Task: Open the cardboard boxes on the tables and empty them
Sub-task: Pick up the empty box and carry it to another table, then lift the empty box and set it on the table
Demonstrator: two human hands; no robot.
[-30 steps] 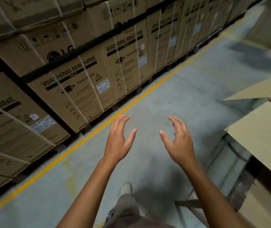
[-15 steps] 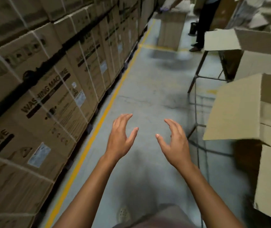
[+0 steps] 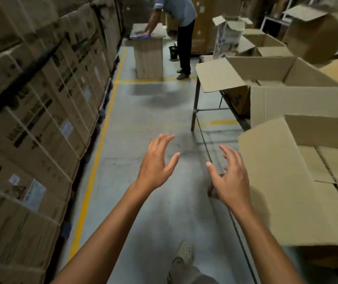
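Left hand (image 3: 155, 162), right hand (image 3: 230, 178) spread empty, open-flapped cardboard box (image 3: 283, 193) alongside, contents hidden

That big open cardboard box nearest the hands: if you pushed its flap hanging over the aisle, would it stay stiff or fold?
The flap would probably hinge at its crease rather than resist, since it juts out unsupported. The sheet looks flat and unbent, so it is likely fairly stiff. How heavy the nearest box is cannot be judged; its contents are hidden.
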